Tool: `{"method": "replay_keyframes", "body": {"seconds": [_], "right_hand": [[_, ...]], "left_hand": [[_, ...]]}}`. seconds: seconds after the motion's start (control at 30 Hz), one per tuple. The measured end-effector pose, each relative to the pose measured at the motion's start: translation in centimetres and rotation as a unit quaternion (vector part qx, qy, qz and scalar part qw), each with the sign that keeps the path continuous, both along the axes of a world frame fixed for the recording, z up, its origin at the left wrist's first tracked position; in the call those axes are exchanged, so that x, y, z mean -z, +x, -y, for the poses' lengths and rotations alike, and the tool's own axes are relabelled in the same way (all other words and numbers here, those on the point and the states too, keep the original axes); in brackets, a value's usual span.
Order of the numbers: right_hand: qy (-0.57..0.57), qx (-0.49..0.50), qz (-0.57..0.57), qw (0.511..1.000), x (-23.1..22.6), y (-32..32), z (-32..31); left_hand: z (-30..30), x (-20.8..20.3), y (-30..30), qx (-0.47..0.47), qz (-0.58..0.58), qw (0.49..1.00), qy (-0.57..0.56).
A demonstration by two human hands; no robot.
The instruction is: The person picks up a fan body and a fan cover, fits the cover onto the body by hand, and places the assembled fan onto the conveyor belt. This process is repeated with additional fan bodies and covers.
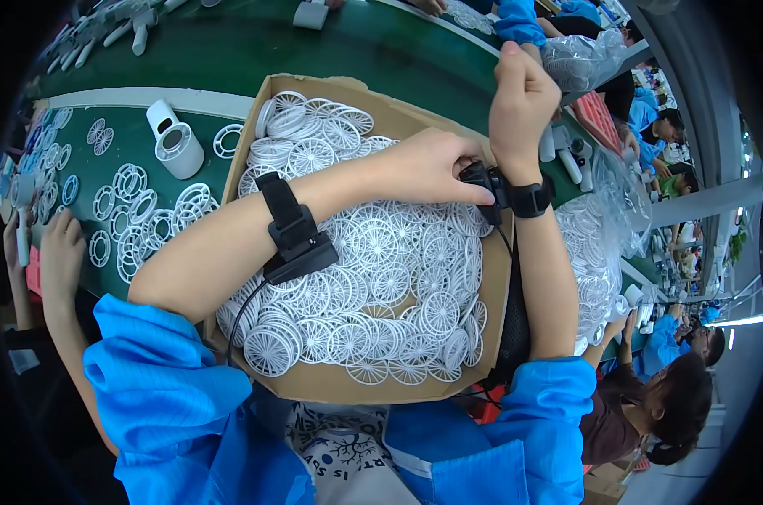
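Note:
My left hand [432, 164] reaches across a cardboard box [499, 295] and its thumb and fingers close round a small black device [480, 178] at my right wrist. A black strap [531, 200] holds that device there, with a cable hanging down from it. Raised just beyond the box's right side, my right hand [524, 93] is curled into a fist, with nothing seen in it. My left forearm wears another black strapped device [297, 244]. Below my arms, many white round spoked grilles [381, 244] fill the box in overlapping layers.
On the green table left of the box lie white rings [129, 219] and a white handheld fan body [175, 143]. Another person's hand [62, 244] is at far left. More grilles in clear plastic [596, 252] lie at right, near a seated co-worker [651, 404].

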State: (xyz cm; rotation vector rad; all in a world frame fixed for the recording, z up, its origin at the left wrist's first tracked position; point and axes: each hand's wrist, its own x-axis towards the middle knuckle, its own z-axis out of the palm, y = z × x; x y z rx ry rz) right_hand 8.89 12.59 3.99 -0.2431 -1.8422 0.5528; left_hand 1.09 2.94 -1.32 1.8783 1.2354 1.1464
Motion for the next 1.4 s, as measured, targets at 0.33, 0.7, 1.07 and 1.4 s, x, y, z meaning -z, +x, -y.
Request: {"method": "replay_keyframes", "body": {"seconds": [0.33, 0.7, 1.07, 1.4], "right_hand": [[0.107, -0.140, -0.212, 0.961, -8.6, -1.2, 2.3], [0.055, -0.095, -0.197, 0.974, -6.4, -1.9, 1.8], [0.019, -0.054, -0.189, 0.980, -6.5, -1.4, 1.2], [0.027, -0.088, -0.197, 0.976, -5.9, -2.0, 0.7]], "left_hand": [[0.4, -1.3, 0.7, 0.110, 0.218, 0.960, -0.138], [0.4, -0.9, 0.4, 0.053, 0.223, 0.973, 0.003], [0.0, -0.9, 0.1, 0.054, 0.221, 0.974, 0.001], [-0.1, -1.0, -0.1, 0.035, 0.173, 0.984, -0.014]]}}
